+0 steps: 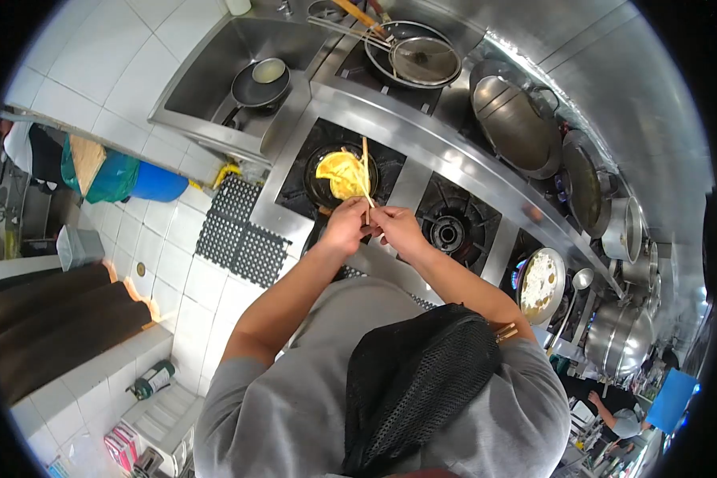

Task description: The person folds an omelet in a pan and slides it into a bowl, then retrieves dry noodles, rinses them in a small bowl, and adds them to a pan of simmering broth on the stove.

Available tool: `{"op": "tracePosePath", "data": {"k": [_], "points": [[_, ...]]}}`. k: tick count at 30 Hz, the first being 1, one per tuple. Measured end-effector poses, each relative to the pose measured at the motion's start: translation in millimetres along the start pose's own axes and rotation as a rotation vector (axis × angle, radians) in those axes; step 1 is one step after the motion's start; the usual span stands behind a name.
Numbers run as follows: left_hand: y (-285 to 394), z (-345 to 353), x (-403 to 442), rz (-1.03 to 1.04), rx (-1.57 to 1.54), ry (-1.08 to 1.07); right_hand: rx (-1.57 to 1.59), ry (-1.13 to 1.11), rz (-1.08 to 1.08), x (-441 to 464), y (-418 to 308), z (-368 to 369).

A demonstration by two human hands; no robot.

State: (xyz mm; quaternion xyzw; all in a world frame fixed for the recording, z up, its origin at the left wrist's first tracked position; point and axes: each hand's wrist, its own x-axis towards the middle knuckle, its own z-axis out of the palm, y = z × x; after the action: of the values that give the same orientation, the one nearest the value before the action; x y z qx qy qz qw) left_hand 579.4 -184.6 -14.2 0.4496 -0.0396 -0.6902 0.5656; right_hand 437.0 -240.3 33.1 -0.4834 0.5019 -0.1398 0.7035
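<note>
1. The yellow food [341, 171] lies in a black pan [311, 190], on the burner nearest to the left edge of the stove [405, 185]. It is just beyond the hands, a little toward the left.
2. The left hand [347, 225] and the right hand [399, 229] come together before the pan, near the front edge of the stove. Their fingers are bent and pinch the wooden sticks [366, 157].
3. Which stick belongs to which hand, I cannot tell, because the fingers cover the near ends.
4. The sticks pass over the right side of the food; whether they touch it is difficult to see.
5. The left hand and its wrist hide part of the pan's handle.
6. Further toward the stove's right end, a pan with whitish food [541, 280] stands above a blue flame [519, 268].
7. A black mesh item [426, 382] covers part of the grey shirt [291, 406].
8. On the green canister [152, 380], the marks are too small for reading.
</note>
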Motion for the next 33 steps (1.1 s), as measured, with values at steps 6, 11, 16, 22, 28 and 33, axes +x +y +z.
{"op": "tracePosePath", "data": {"k": [6,11,16,22,28,33], "points": [[23.3,31.3,35.1,0.076,-0.118,0.003,-0.049,0.084,-0.155,24.3,-51.8,-2.8],[59.8,8.5,13.0,0.116,0.067,0.081,-0.724,0.496,-0.406,122.3,-64.8,-64.3],[69.5,-87.9,-53.1,0.183,0.161,0.300,-1.081,0.620,-0.183,179.6,-87.0,-105.8],[-28.2,-281.0,-68.4,-0.013,0.202,0.677,-1.184,0.668,-0.115,174.2,-113.0,-91.5],[-122.3,-296.2,-7.6,-0.420,-0.278,0.418,-1.270,0.635,-0.338,82.6,-92.4,-73.5],[-140.7,-272.6,36.7,-0.418,-0.627,0.203,-1.220,0.319,-0.239,-46.2,-37.1,-61.7]]}}
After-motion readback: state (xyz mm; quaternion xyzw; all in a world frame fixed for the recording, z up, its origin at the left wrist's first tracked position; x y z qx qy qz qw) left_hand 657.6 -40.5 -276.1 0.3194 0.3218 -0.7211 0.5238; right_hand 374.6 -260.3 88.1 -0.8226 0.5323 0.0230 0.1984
